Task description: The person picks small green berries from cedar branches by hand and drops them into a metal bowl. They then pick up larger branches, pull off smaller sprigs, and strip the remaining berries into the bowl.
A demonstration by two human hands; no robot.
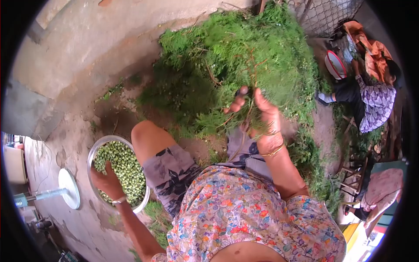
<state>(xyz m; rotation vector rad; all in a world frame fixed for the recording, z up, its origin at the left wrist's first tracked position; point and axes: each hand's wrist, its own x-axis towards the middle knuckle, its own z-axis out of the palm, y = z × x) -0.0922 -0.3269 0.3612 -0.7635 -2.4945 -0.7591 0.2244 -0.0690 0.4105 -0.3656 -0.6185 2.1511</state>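
Observation:
My left hand (pixel 107 181) is over the left part of a round metal basin (pixel 92 153) filled with small green fruits (pixel 126 168). Its fingers point down among the fruits, and what they hold, if anything, is hidden. A leafy green branch (pixel 253 72) with a reddish-brown stem rests in my right hand (pixel 257 107), whose fingers curl round it in front of my knees. Just beyond that hand lies a large heap of feathery green branches (pixel 279 43).
Another person (pixel 375 100) sits at the right beside a white, red-rimmed basin (pixel 335 64). A pale round fan (pixel 69 188) stands at the left. A wall (pixel 87 48) runs behind the heap, with wire mesh (pixel 325 17) at the top right. Greenery litters the ground.

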